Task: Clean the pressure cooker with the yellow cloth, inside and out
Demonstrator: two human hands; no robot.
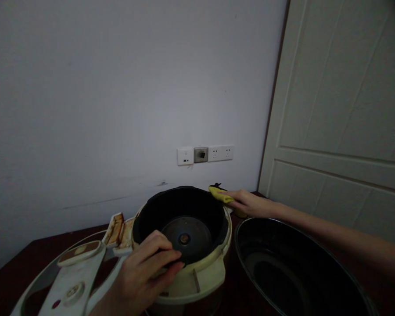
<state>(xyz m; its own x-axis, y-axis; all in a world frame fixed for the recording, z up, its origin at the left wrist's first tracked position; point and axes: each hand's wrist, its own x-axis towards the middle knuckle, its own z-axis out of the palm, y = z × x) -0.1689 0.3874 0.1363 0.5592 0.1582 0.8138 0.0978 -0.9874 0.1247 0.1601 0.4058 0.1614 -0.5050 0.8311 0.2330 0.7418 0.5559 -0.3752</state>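
Note:
In the head view an electric cooker point(206, 276) with a yellowed cream rim and a dark inside stands in the middle. Its lid point(75, 281) lies open to the left, brown stains around the hinge. My left hand point(148, 267) is closed on the cooker's front left rim, thumb and fingers bent over the edge. My right hand point(245, 202) grips a yellow cloth point(221, 194) and presses it on the rim at the back right. Part of the cloth is hidden under my fingers.
A large black pot point(283, 272) stands close on the right, beneath my right forearm. The dark red table point(23, 263) meets a pale wall point(134, 87) with several sockets point(220, 153). A white panelled door point(342, 109) rises on the right.

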